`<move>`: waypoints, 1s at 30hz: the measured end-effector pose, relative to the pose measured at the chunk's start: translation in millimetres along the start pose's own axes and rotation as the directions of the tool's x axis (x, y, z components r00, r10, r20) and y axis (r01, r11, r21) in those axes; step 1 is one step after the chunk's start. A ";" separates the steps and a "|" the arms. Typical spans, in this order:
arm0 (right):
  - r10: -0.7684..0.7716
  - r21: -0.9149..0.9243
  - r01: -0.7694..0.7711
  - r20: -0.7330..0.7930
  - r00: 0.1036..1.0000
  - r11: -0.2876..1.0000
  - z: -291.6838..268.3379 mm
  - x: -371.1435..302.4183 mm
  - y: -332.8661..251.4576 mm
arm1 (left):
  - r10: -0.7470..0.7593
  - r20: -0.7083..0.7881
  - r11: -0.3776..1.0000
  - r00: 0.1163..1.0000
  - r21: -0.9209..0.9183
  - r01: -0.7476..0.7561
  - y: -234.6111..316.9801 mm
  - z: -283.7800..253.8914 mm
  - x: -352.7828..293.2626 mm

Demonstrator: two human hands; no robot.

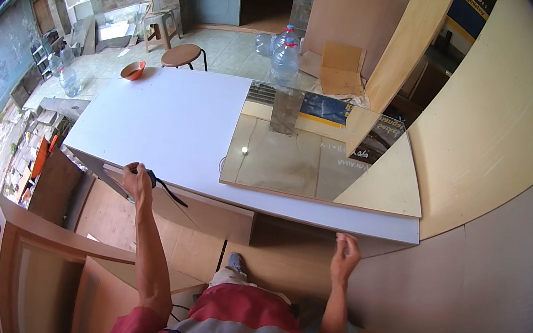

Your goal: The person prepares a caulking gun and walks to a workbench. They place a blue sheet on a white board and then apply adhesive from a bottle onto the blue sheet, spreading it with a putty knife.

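My left hand (137,182) is closed at the front left edge of the white tabletop (158,118). In it is a small dark tool with a black strap (172,195), which trails to the right over the edge; its kind is hard to make out. Farther right, my right hand (346,254) hovers by the front edge with its fingers bent together. Whatever those fingers may pinch is too small to see. Across the right part of the tabletop lies a flat mirror panel (300,164), reflecting the wall and a bright light.
An orange bowl (133,70) sits at the tabletop's far left edge. Beyond are a round stool (181,55), clear water jugs (286,61) and cardboard (342,69). Tall pale panel (503,110) stands on the right. Brown wooden cabinet parts (33,250) stand at lower left.
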State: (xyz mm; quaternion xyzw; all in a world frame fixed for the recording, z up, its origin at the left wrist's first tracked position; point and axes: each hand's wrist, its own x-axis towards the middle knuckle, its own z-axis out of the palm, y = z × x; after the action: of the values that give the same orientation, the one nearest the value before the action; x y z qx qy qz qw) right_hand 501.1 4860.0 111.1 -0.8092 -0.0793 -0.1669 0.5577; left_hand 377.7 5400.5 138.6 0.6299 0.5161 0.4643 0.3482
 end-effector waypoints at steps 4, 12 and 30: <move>-0.105 -0.374 0.044 -0.145 0.984 0.927 -31.7 49.3 38.3 | 0.112 0.156 0.918 0.981 0.363 -0.163 -24.8 76.6 65.4; 0.034 -0.822 0.048 0.082 0.996 0.567 -52.7 201.5 88.9 | 0.271 0.423 0.674 0.865 0.557 -0.484 -86.2 132.5 131.7; -0.073 -0.599 0.485 0.579 0.812 0.638 353.1 304.9 19.5 | 0.023 0.361 0.971 0.932 0.214 -0.107 46.9 160.1 -148.5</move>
State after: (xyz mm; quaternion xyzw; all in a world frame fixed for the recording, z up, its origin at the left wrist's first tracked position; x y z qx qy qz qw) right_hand 855.4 5163.3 89.6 -0.9517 -0.2789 -0.0544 0.1167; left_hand 538.9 5251.9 95.9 0.7564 0.4736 0.2912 0.3447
